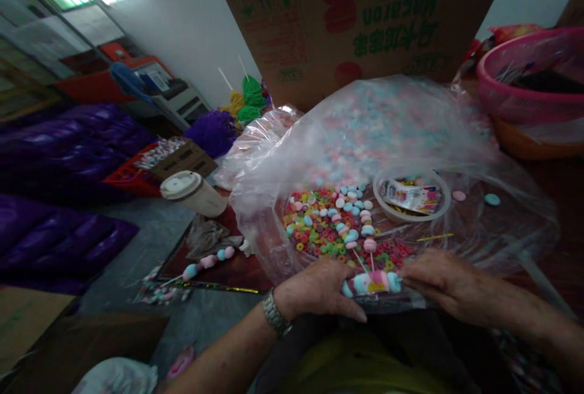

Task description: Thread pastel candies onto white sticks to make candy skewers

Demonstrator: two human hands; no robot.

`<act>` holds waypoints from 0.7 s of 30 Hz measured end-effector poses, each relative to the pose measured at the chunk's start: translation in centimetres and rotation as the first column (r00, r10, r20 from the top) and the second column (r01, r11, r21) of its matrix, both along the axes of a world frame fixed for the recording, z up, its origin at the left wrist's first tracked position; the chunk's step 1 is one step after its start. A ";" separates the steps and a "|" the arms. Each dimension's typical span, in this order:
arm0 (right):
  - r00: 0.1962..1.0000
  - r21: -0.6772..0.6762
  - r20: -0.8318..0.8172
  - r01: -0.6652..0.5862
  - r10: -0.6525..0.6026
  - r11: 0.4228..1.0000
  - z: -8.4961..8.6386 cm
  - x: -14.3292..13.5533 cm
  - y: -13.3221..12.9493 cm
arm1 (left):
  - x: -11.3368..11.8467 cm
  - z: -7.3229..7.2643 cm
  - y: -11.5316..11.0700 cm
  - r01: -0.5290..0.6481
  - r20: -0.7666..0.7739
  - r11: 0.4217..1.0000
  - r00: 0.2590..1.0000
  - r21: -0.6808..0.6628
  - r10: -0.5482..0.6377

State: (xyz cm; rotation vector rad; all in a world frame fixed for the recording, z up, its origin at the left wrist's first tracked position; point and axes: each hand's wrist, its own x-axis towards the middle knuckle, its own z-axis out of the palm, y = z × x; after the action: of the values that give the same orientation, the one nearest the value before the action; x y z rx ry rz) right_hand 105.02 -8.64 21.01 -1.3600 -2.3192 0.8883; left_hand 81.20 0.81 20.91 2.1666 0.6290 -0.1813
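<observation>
A wrapped candy skewer (376, 283) in pink, blue and white lies crosswise near the table's front edge, between both hands. My left hand (322, 290), with a metal watch at the wrist, is closed around its left end. The fingers of my right hand (433, 278) are pressed together at its right end. Just beyond, two unwrapped candy skewers (367, 230) rest with their sticks toward me. They lie on small coloured candy rings (314, 230) inside a clear plastic bag (255, 211). A round plastic tub (444, 205) beside them holds printed wrappers.
A cardboard box (292, 29) stands behind the bag of candies. At the right is a pink basket (502, 102). On the left are a lidded cup (201, 196), a candy skewer (207, 262) and a red crate (123, 178). Purple sacks (59, 145) lie farther left.
</observation>
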 end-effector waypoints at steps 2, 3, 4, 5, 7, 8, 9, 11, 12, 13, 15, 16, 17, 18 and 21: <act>0.999 -0.023 0.001 -0.042 0.042 0.999 0.0 -1.1 0.3 | 1.0 -0.5 -0.5 -0.011 -0.002 1.000 1.000 0.006 0.011; 0.999 -0.029 0.005 -0.051 0.051 0.998 -0.1 -1.6 0.5 | 1.5 -0.8 -0.8 -0.013 -0.006 1.000 1.000 -0.004 0.013; 0.999 -0.027 0.011 -0.051 0.052 0.998 -0.2 -2.1 0.7 | 1.9 -1.1 -1.0 -0.021 -0.006 1.000 1.000 -0.023 0.021; 0.999 -0.015 0.017 -0.036 0.036 0.999 -0.2 -2.3 0.9 | 2.1 -1.3 -1.1 -0.043 0.000 0.998 0.999 -0.051 0.043; 1.000 0.021 0.001 0.029 -0.029 0.999 -0.2 -2.4 1.3 | 2.1 -1.5 -1.2 -0.102 0.054 0.985 0.992 -0.137 0.110; 0.997 0.035 -0.021 0.069 -0.068 0.997 -0.1 -2.3 1.4 | 1.8 -1.4 -1.2 -0.122 0.103 0.974 0.984 -0.192 0.143; 0.994 0.044 -0.048 0.101 -0.098 0.994 -0.1 -2.1 1.4 | 1.6 -1.3 -1.2 -0.129 0.160 0.962 0.972 -0.242 0.171; 0.988 0.052 -0.088 0.135 -0.130 0.989 0.1 -1.9 1.3 | 1.0 -1.2 -1.3 -0.102 0.265 0.943 0.945 -0.318 0.191; 0.987 0.059 -0.095 0.136 -0.130 0.989 0.1 -1.9 1.3 | 0.9 -1.2 -1.4 -0.093 0.282 0.932 0.938 -0.351 0.200; 0.988 0.070 -0.091 0.133 -0.126 0.989 0.1 -2.0 1.3 | 1.0 -1.4 -1.7 -0.105 0.266 0.915 0.938 -0.389 0.220; 0.991 0.084 -0.074 0.119 -0.113 0.989 0.1 -2.4 1.4 | 1.6 -2.1 -2.5 -0.179 0.181 0.850 0.936 -0.495 0.302; 0.992 0.074 -0.070 0.110 -0.105 0.991 0.1 -2.5 1.6 | 2.1 -2.7 -3.0 -0.220 0.143 0.796 0.923 -0.563 0.357; 0.992 0.050 -0.077 0.102 -0.098 0.994 0.2 -2.6 1.8 | 2.7 -3.2 -3.5 -0.255 0.123 0.732 0.900 -0.632 0.419; 0.991 0.017 -0.098 0.098 -0.096 0.995 0.2 -2.6 2.2 | 3.4 -3.7 -4.0 -0.278 0.121 0.663 0.864 -0.696 0.489; 0.971 -0.056 -0.198 0.124 -0.133 0.991 0.3 -2.3 3.2 | 5.0 -4.7 -5.1 -0.308 0.112 0.438 0.698 -0.845 0.707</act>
State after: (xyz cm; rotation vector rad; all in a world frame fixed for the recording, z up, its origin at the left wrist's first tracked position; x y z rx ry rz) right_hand 102.69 -5.39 21.26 -1.3524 -2.0485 0.9913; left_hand 86.24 -4.28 16.18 0.9923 0.7394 0.3581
